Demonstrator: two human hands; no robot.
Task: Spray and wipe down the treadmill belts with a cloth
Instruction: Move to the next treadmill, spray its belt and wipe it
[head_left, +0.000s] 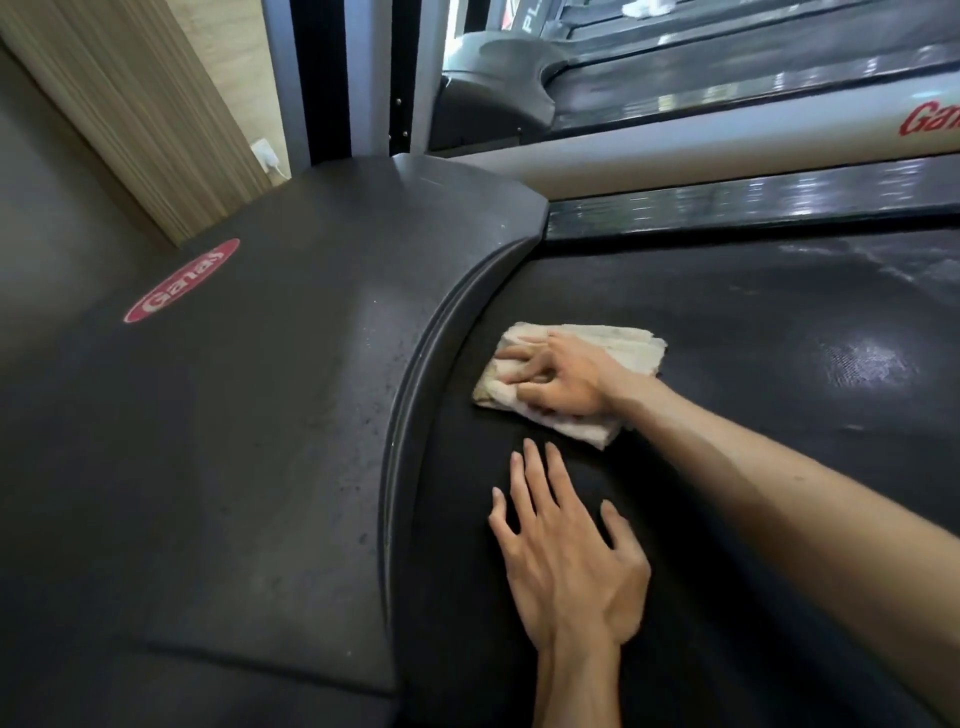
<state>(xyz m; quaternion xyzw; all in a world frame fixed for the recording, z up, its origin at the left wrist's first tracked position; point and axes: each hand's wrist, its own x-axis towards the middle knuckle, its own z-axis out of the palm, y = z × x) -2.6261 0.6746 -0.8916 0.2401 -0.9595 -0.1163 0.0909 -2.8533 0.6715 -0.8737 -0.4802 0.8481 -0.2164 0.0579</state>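
Black rubber fills most of the frame: the treadmill belt (727, 395) runs from the centre to the right edge, with pale smears and a glossy patch seen on it toward the upper right. A folded, off-white cloth (618, 345), stained brownish at its left end, is laid on the belt just right of centre, close beside the curved edge of the dark motor cover (249, 405). The cloth is pressed flat by the right hand (563, 376), whose fingers are spread across its left half and bent slightly into the fabric; the forearm is seen reaching in from the lower right. The left hand (566, 551) is laid palm-down directly on the belt in the lower centre, fingers straight and fanned apart, with nothing held, just below the cloth and not touching it. A red oval logo (182, 280) is carried on the motor cover at the left. A pale side rail (727, 135) with red lettering is seen along the upper right, and a second treadmill (701, 62) lies beyond it. A wood-grain panel (135, 104) occupies the upper left.
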